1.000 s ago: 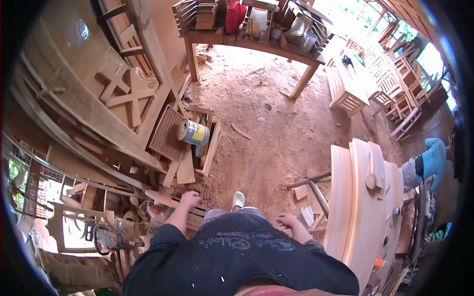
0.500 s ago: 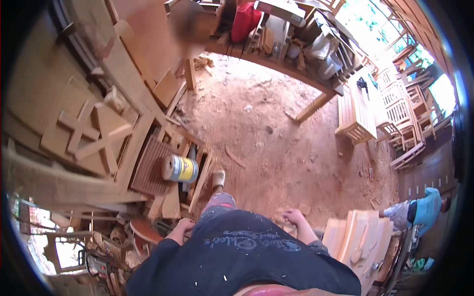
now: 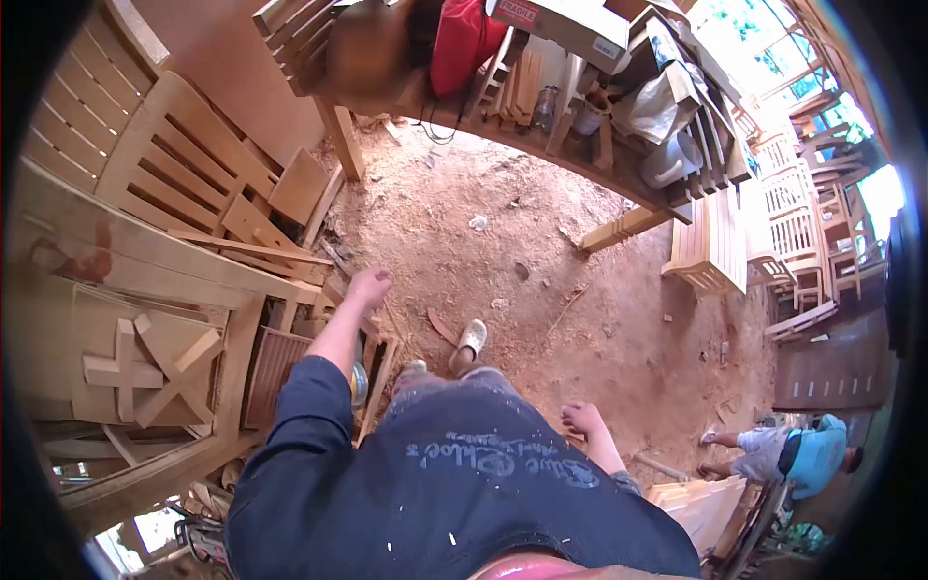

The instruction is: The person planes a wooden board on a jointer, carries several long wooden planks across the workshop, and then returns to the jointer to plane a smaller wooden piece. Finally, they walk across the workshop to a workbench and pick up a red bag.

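My left hand [image 3: 370, 288] reaches forward in the air with its fingers curled, and no object shows in it. It is nearest the wooden offcuts beside the workbench [image 3: 222, 280]. Below that forearm, a can [image 3: 359, 384] is mostly hidden by my sleeve. My right hand [image 3: 582, 418] hangs at my side, loosely closed, with nothing visible in it. My shoes [image 3: 472, 336] are on the dusty ground, one foot ahead of the other.
Ahead stands a wooden table [image 3: 619, 230] loaded with a red bag [image 3: 462, 46], a cardboard box [image 3: 565, 29], a jar [image 3: 544, 108] and a mug [image 3: 671, 159]. Slatted wooden furniture [image 3: 706, 242] lines the right. A person in a blue shirt [image 3: 814, 456] is at the right.
I have moved forward, and the table looks nearer. My left arm has swung forward from my side. The can is now largely covered. The person at right shows more fully.
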The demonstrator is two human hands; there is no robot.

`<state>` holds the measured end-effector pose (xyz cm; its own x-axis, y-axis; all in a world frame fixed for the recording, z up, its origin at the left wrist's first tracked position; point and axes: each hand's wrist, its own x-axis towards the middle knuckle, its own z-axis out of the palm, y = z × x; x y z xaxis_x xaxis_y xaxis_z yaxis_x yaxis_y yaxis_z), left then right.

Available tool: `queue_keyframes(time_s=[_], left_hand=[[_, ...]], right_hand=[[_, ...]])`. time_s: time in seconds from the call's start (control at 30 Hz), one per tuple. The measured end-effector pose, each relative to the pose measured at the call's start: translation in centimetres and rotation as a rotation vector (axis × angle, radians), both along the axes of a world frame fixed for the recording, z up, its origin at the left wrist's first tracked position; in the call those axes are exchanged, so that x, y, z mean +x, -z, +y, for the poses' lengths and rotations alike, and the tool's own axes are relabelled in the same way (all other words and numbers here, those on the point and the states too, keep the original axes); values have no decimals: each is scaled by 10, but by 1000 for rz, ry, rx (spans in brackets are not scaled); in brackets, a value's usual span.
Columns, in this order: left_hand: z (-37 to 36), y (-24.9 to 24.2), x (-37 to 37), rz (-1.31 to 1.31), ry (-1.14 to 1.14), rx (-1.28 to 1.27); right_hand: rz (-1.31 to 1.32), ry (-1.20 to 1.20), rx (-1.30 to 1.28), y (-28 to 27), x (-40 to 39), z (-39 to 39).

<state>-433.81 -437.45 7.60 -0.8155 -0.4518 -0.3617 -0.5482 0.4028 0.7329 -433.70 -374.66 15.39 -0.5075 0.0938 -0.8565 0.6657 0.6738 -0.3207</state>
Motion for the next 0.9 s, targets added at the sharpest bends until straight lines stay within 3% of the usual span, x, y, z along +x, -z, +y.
queue_keyframes(time_s=[0.07,0.17,0.27,0.37,0.4,0.43,0.47,0.5,0.57,0.6,0.67,0.7,0.77,0.8,0.87,0.9], left_hand=[[6,-38,-30,-87,-44,28],[14,19,-34,-194,265,-180],[27,18,-30,-170,293,-221],[-16,33,-80,-179,147,-37],[-30,-20,-116,-307,192,-154],[-52,-20,-145,-168,85,-199],[-78,-34,-181,-39,116,-293],[-90,-87,-221,-68,118,-308],[-141,-110,-302,125,163,-382],[-171,-102,-346,130,150,-405],[-202,-147,-426,181,257,-568],[-217,-150,-465,260,268,-624],[-250,-154,-541,291,274,-454],[-259,-143,-566,291,335,-585],[-283,-104,-605,397,420,-798],[-296,-83,-631,228,256,-376]], right_hand=[[14,32,-2,2,-46,-4],[38,37,-25,-3,-111,-11],[57,31,-27,-3,-165,-3],[75,69,2,-17,-204,-4],[83,101,10,-19,-215,-4],[90,133,19,-22,-226,-10],[99,115,45,-22,-234,-14],[100,125,36,-19,-239,-18],[109,152,26,-19,-247,-30],[158,308,0,-17,-244,-44],[191,443,-87,-4,-231,-68],[205,509,-122,-5,-223,-83],[171,255,82,-57,-224,-153],[145,136,182,-80,-222,-178],[131,120,90,-69,-208,-179],[130,124,45,-60,-196,-177]])
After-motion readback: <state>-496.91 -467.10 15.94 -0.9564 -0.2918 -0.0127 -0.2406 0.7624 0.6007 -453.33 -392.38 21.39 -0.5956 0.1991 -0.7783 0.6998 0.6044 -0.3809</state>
